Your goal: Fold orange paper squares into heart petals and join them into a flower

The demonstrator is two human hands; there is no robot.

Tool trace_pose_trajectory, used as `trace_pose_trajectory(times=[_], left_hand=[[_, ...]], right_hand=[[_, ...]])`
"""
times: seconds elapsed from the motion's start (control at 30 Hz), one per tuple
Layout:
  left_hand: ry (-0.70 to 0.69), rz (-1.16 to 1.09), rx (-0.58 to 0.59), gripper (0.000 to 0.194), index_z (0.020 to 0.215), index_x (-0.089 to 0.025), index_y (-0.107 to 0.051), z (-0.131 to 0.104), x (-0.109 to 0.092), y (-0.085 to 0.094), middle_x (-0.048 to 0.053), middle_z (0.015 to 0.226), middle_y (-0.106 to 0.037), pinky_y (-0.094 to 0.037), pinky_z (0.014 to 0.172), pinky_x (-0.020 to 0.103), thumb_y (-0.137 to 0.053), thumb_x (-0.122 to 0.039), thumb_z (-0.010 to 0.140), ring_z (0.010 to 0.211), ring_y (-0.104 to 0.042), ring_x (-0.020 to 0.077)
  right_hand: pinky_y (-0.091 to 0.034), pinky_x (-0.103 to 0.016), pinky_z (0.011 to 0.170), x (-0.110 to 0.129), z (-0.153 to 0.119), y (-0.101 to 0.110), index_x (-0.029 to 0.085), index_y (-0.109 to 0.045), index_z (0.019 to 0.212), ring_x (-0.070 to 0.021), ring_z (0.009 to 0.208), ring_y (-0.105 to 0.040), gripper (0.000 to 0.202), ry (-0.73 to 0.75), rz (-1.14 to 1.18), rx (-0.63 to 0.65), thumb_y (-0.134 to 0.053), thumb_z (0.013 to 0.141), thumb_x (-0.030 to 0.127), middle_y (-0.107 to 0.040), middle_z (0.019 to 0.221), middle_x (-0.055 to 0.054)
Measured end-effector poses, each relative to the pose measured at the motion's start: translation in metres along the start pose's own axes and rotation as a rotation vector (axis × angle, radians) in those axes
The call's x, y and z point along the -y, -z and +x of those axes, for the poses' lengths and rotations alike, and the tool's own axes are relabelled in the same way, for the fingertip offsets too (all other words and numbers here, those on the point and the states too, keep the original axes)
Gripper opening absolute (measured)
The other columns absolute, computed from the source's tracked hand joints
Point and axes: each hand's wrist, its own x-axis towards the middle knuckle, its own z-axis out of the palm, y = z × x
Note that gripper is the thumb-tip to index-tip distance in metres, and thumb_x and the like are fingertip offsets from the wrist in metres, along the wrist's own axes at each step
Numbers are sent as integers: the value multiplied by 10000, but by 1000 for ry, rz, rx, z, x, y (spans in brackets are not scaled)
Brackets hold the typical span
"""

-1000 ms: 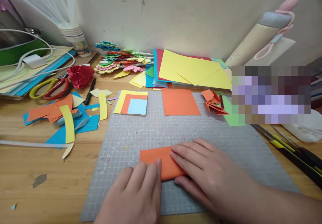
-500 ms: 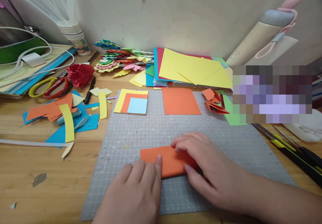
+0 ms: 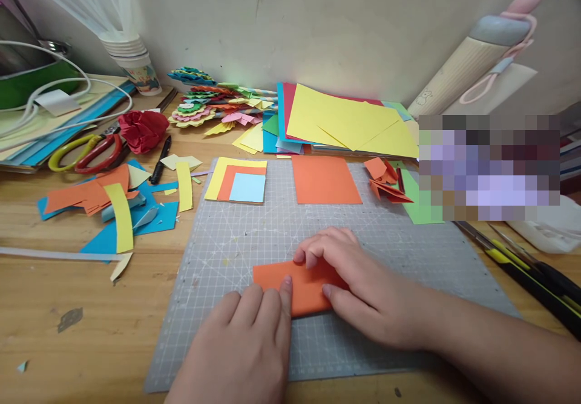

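A folded orange paper (image 3: 311, 295) lies on the grey cutting mat (image 3: 218, 259), its long fold toward me. My left hand (image 3: 247, 337) presses on its left part, thumb flat on the surface and fingers together. Over the right part arches my right hand (image 3: 358, 289), its thumb at the lower edge and its curled fingers at the upper edge. Behind them on the mat are a flat orange sheet (image 3: 327, 180) and a stack of yellow, orange and light blue squares (image 3: 247, 186). Folded orange pieces (image 3: 385, 180) rest to the right.
Paper scraps (image 3: 118, 210), scissors (image 3: 97, 150), a black pen (image 3: 160, 161) and a crumpled red paper (image 3: 143, 130) lie at left. Coloured sheets (image 3: 349, 120) and paper flowers (image 3: 200, 104) are at the back. A black and yellow cutter (image 3: 521, 268) lies at right.
My right hand has shifted slightly left along the folded orange paper. My left hand stays pressed on it. The view has moved a little.
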Motion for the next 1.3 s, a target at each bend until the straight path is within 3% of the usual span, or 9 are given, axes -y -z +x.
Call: trace_pose_trajectory(times=[0.67,0.83,1.3], left_hand=[[17,44,-16,445,1220,-123,-608,2,-2,-1,44,789,-662,-435,546,305,-433,-53,817,653,-570,192],[10,45,5,404,1140,-149,-658,0,-2,-1,49,797,-665,-435,552,299,-430,-54,820,657,-574,188],[6,27,15,481,1270,-130,-568,1,-1,0,50,819,-664,-432,564,301,-437,-54,814,672,-563,187]], right_hand=[[-373,-435,900,1,3,3,220,-435,989,-219,975,-498,355,3,-26,21,-426,711,-1,-569,1031,-55],[-376,-425,892,1,2,2,218,-434,983,-214,971,-502,353,9,-32,15,-435,706,0,-572,1028,-47],[-370,-440,895,1,2,3,225,-431,992,-223,973,-507,350,15,-33,23,-431,715,9,-578,1032,-54]])
